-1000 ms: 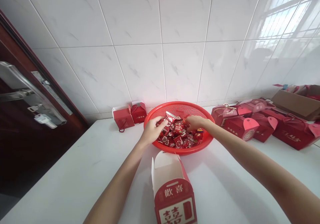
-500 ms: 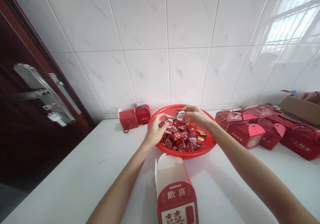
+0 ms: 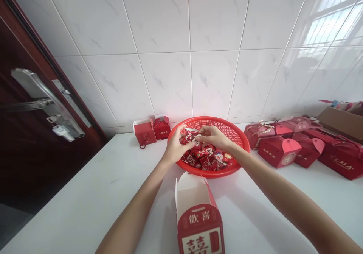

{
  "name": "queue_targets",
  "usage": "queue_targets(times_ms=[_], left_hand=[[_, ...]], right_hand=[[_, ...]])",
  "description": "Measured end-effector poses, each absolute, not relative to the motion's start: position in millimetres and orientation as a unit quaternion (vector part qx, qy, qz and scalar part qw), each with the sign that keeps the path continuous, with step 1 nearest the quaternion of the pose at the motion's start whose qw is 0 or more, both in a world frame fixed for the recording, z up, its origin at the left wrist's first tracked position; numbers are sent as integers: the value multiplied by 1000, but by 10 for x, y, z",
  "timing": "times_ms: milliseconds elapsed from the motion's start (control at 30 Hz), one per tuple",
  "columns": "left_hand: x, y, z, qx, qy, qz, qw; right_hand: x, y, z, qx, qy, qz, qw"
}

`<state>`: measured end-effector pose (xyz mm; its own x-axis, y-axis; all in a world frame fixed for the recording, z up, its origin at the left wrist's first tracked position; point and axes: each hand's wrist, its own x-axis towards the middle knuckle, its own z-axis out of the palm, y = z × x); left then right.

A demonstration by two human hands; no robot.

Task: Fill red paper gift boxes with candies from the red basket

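Observation:
Over the red plastic basket [image 3: 241, 136], my left hand [image 3: 176, 148] is closed on a red candy packet [image 3: 189, 136] with white lettering. My right hand [image 3: 217, 137] pinches a small candy packet [image 3: 196, 142] with a pale emblem; the two hands nearly meet there, and fingers partly cover both packets. Below them in the basket lies a heap of red wrapped candies [image 3: 205, 161]. An open red gift box [image 3: 200, 220] with cream inner walls and Chinese characters stands in front of the basket, between my forearms.
Two small red boxes [image 3: 144, 131] stand by the tiled wall, left of the basket. Several red gift boxes [image 3: 279, 151] and a brown carton [image 3: 342, 123] sit at the right of the white table [image 3: 110, 182]. A dark door [image 3: 25, 140] with keys is at left.
My right hand has moved left with its candy packet, up against the packet in my left hand. The left thumb now reaches further across. The basket and open box stay in place.

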<state>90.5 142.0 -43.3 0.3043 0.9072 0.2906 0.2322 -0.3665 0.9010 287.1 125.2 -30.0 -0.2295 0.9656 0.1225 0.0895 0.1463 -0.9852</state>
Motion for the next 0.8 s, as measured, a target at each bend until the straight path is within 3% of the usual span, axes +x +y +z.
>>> queue_targets(times_ms=[233, 367, 533, 800], left_hand=[[892, 1446, -442, 716, 387, 444, 374], [884, 1456, -455, 717, 379, 449, 374], [884, 1446, -447, 723, 377, 446, 369], [885, 1431, -431, 723, 381, 442, 370]], right_hand=[[3119, 1397, -216, -555, -684, 292, 373], [3406, 1575, -247, -627, -708, 215, 246], [3597, 1677, -480, -684, -703, 179, 77], [3628, 1731, -612, -678, -715, 171, 7]])
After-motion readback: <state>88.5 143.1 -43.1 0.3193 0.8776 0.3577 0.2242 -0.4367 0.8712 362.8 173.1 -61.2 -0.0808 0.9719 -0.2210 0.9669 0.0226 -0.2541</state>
